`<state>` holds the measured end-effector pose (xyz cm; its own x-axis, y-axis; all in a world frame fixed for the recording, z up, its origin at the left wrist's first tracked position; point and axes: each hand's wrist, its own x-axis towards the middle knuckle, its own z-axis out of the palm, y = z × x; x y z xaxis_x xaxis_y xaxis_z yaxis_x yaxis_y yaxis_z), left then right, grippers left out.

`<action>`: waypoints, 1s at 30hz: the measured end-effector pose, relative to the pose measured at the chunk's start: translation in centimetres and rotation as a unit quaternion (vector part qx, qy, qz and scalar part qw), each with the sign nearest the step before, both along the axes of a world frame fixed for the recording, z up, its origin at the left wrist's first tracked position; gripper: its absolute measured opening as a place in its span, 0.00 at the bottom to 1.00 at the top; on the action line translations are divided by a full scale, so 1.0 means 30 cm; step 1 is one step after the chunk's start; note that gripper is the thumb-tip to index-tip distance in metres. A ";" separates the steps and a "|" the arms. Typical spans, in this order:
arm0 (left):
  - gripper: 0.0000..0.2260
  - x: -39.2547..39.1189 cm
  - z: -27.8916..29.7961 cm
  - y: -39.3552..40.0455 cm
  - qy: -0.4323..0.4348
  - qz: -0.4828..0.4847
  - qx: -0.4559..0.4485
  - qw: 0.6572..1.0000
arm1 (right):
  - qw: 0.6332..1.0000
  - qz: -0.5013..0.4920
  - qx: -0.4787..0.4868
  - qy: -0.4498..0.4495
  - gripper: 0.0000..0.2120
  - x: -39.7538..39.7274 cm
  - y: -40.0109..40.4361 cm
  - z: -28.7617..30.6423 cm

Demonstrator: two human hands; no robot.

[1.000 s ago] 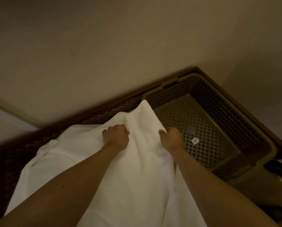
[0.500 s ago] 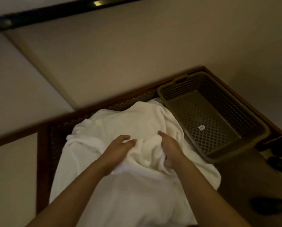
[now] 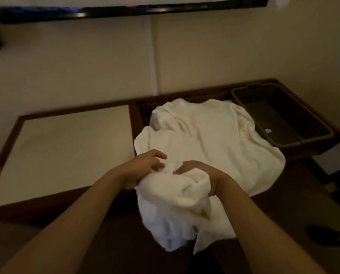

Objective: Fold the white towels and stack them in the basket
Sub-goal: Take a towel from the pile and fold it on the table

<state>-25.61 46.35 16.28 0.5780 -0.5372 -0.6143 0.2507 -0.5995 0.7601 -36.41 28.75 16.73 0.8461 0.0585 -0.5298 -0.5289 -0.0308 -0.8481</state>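
Dark-framed worktop [image 3: 323, 153] along the wall, and a white towel [image 3: 204, 147] sprawls across its right half, its near end bunched and spilling over the near edge. Brown basket [image 3: 313, 137] sits at the far right corner, just beside the towel. Left hand [image 3: 143, 167] and right hand [image 3: 202, 175] both grip that bunched cloth, fingers curled in.

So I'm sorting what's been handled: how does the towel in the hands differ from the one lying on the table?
The held towel is bunched and hangs off the near table edge, gripped by the left hand and right hand; the table towel lies spread, loosely rumpled, untouched. The table towel reaches almost to the basket; the held one is nearer the person. Both are white and unfolded.
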 end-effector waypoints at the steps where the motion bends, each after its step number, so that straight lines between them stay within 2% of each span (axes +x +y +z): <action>1: 0.18 -0.005 0.001 0.070 0.000 -0.059 0.024 0.998 | 0.999 0.013 0.008 -0.038 0.05 0.007 0.026 0.006; 2: 0.20 -0.039 0.000 0.188 0.006 -0.116 0.071 0.991 | 0.999 0.020 -0.002 -0.025 0.04 0.003 0.087 0.020; 3: 0.22 -0.070 -0.007 0.268 0.026 -0.185 0.119 0.975 | 0.998 0.018 0.051 -0.022 0.05 -0.004 0.148 0.020; 5: 0.24 -0.151 -0.044 0.388 0.051 -0.308 0.232 0.921 | 0.988 -0.020 0.151 -0.036 0.11 -0.026 0.247 0.030; 7: 0.24 -0.239 -0.101 0.482 0.029 -0.359 0.301 0.883 | 0.977 -0.041 0.206 -0.030 0.06 -0.040 0.320 0.051; 8: 0.23 -0.286 -0.124 0.530 0.008 -0.355 0.312 0.881 | 0.980 -0.037 0.194 -0.023 0.11 -0.042 0.355 0.059; 10: 0.21 -0.359 -0.162 0.612 -0.048 -0.295 0.308 0.903 | 0.984 -0.015 0.177 -0.022 0.11 -0.052 0.418 0.068; 12: 0.14 -0.418 -0.170 0.699 -0.131 -0.210 0.295 0.923 | 0.992 0.036 0.120 -0.028 0.06 -0.061 0.472 0.067; 14: 0.07 -0.448 -0.171 0.789 -0.249 -0.131 0.293 0.914 | 0.988 0.118 -0.053 -0.083 0.09 -0.045 0.492 0.026; 15: 0.07 -0.469 -0.167 0.841 -0.297 -0.070 0.271 0.913 | 0.967 0.164 -0.151 -0.124 0.10 -0.043 0.504 0.002; 17: 0.11 -0.522 -0.162 0.932 -0.360 0.097 0.159 0.914 | 0.916 0.225 -0.277 -0.183 0.09 -0.052 0.521 -0.053; 18: 0.13 -0.556 -0.162 0.966 -0.405 0.168 0.115 0.892 | 0.899 0.242 -0.311 -0.192 0.10 -0.057 0.521 -0.081; 20: 0.20 -0.630 -0.162 1.009 -0.490 0.276 0.095 0.822 | 0.867 0.260 -0.373 -0.202 0.17 -0.078 0.527 -0.130; 22: 0.16 -0.676 -0.148 1.016 -0.507 0.345 0.056 0.788 | 0.827 0.273 -0.443 -0.211 0.20 -0.104 0.533 -0.167; 23: 0.10 -0.697 -0.141 1.016 -0.508 0.357 0.045 0.783 | 0.824 0.275 -0.442 -0.225 0.20 -0.125 0.538 -0.175; 24: 0.06 -0.710 -0.135 1.012 -0.504 0.363 0.036 0.783 | 0.837 0.272 -0.410 -0.239 0.19 -0.147 0.545 -0.173; 26: 0.05 -0.738 -0.139 1.007 -0.484 0.365 0.062 0.793 | 0.884 0.249 -0.303 -0.255 0.13 -0.193 0.556 -0.169; 27: 0.05 -0.749 -0.141 1.004 -0.475 0.359 0.089 0.799 | 0.896 0.238 -0.274 -0.258 0.11 -0.206 0.555 -0.177; 30: 0.05 -0.768 -0.132 0.981 -0.479 0.331 0.168 0.795 | 0.891 0.251 -0.287 -0.246 0.12 -0.228 0.536 -0.209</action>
<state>-48.64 75.77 12.32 0.9552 0.1817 0.2335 -0.0010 -0.7871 0.6168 -43.25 44.84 10.47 0.9276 0.3341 -0.1674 0.1045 -0.6619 -0.7422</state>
